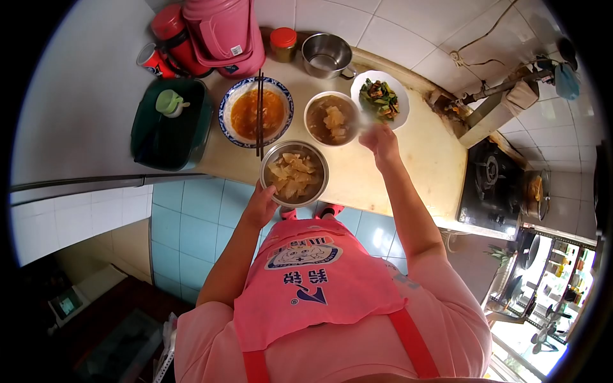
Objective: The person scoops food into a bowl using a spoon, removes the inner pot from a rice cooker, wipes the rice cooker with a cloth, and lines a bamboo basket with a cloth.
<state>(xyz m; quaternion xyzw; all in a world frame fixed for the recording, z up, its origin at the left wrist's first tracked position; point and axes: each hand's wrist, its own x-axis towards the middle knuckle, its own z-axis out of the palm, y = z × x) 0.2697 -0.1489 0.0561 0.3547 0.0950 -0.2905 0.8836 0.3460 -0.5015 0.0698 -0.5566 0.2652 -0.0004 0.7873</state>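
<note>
My left hand (260, 203) grips the rim of a metal bowl (295, 172) of pale sliced food, held at the counter's front edge. My right hand (381, 142) is closed over the counter, just right of a white-rimmed bowl (332, 119) with broth and pale pieces; what it holds is blurred. Behind that hand is a white plate (381, 99) of cooked greens. To the left, a blue-patterned bowl (256, 112) contains orange-red soup, with dark chopsticks (260, 113) lying across it.
A dark green basin (171, 124) with a light green cup stands at the left. Behind are a pink container (225, 35), a red-lidded jar (283, 45) and a metal pot (326, 55). A gas stove (490, 182) is on the right.
</note>
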